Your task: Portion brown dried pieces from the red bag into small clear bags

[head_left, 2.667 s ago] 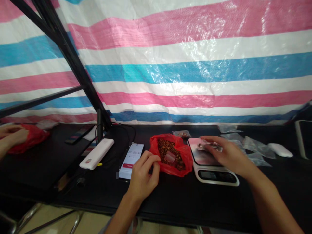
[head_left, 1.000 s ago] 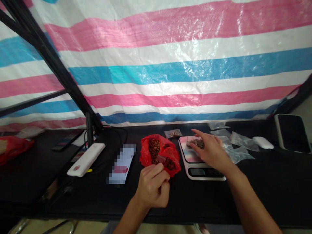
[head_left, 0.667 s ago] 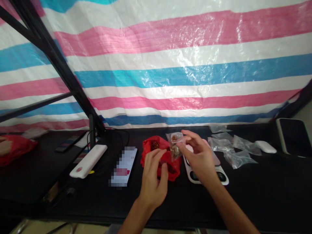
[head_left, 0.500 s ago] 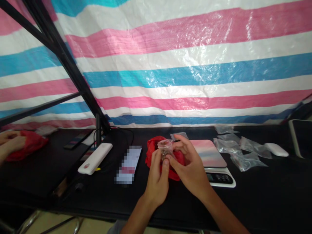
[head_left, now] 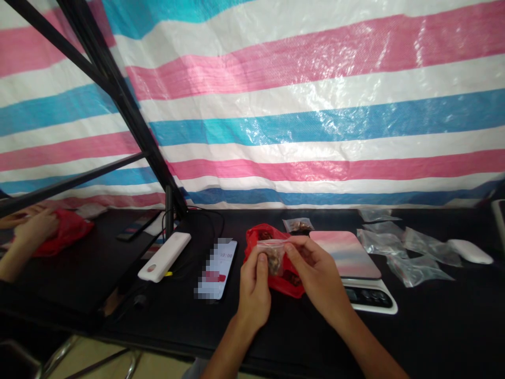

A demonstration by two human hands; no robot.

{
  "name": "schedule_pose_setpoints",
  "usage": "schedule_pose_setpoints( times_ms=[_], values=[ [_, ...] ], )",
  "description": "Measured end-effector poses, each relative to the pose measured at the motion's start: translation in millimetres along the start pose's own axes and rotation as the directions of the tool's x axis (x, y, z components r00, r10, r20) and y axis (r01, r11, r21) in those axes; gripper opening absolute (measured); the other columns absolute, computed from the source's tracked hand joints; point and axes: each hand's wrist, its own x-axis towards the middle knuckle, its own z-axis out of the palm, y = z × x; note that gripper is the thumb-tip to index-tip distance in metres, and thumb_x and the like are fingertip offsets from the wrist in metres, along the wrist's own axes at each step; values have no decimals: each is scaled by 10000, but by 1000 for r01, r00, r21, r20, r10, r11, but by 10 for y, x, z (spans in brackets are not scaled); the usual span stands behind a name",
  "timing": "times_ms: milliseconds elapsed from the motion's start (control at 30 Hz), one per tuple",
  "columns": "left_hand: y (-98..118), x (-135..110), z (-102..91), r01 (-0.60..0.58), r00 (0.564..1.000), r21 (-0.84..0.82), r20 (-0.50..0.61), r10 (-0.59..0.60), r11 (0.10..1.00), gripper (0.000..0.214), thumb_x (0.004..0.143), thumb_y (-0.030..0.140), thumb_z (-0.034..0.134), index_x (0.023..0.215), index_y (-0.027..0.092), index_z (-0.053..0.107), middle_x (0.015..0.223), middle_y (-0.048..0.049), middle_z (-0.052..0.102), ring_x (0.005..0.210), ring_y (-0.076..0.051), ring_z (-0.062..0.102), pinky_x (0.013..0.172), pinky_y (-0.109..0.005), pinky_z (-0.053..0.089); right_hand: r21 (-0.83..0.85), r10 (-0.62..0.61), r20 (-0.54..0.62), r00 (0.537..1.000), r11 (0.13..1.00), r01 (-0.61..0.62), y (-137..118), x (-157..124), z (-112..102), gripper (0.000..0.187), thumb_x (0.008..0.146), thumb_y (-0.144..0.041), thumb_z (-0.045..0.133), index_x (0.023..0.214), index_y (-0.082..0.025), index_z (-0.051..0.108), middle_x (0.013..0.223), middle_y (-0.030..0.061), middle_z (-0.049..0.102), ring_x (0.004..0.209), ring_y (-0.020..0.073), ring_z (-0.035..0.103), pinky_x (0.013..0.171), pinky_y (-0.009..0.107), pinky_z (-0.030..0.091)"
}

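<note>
Between both hands is a small clear zip-lock bag with brownish pieces inside, its top edge stretched level. My left hand pinches the bag's left side, thumb in front. My right hand is closed on the upper right corner, thumb and fingers at the seal strip. Behind and below the bag lies an open red plastic bag holding dark brown bits, partly hidden by my hands. To the right stands a white kitchen scale with a pinkish plate and dark display; my right hand overlaps its left edge.
A filled zip-lock bag lies behind the scale. Several clear bags are spread right of it, beside a white rounded object. On the left are a phone, a white power bank, and another person's hands at a red bag.
The zip-lock bag's top is now pulled straight and flat between my hands, where it was bunched before. My right fingers have come down to its corner. The view has shifted slightly left.
</note>
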Motion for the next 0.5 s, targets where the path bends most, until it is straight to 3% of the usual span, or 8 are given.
schedule_pose_setpoints(
  times_ms=[133, 267, 400, 500],
  values=[
    [-3, 22, 3, -3, 1000, 6, -25, 3, 1000, 409, 1048, 477, 442, 987, 195, 734, 943, -49, 739, 869, -193, 668, 814, -287, 516, -156, -61, -20, 998, 986, 57, -51, 27, -63, 278, 923, -485, 628, 896, -217, 700, 850, 39, 719, 799, 219, 654, 766, 346, 523],
    [-15, 40, 9, 7, 999, -5, -37, -7, 1000, 416, 1023, 527, 479, 996, 187, 718, 971, -65, 746, 897, -207, 691, 816, -303, 537, -306, -174, 70, 982, 934, 187, -96, 18, -56, 259, 973, -396, 543, 797, -236, 646, 815, 30, 677, 798, 212, 622, 759, 337, 486],
    [-38, 33, 4, 66, 995, -19, -78, -68, 998, 442, 1013, 565, 479, 972, 181, 694, 932, -65, 748, 855, -198, 704, 770, -295, 552, -303, -174, 147, 974, 929, 212, -64, -12, -11, 204, 988, -395, 545, 926, -250, 676, 944, 39, 687, 925, 226, 628, 865, 361, 470],
    [-43, 18, -7, 61, 995, -11, -73, -61, 998, 430, 1016, 568, 469, 966, 191, 669, 896, -49, 741, 810, -183, 696, 754, -289, 550, -304, -155, 169, 973, 931, 201, -45, -27, 24, 193, 982, -395, 568, 908, -251, 672, 929, 34, 666, 911, 225, 615, 849, 362, 457]
  ],
)
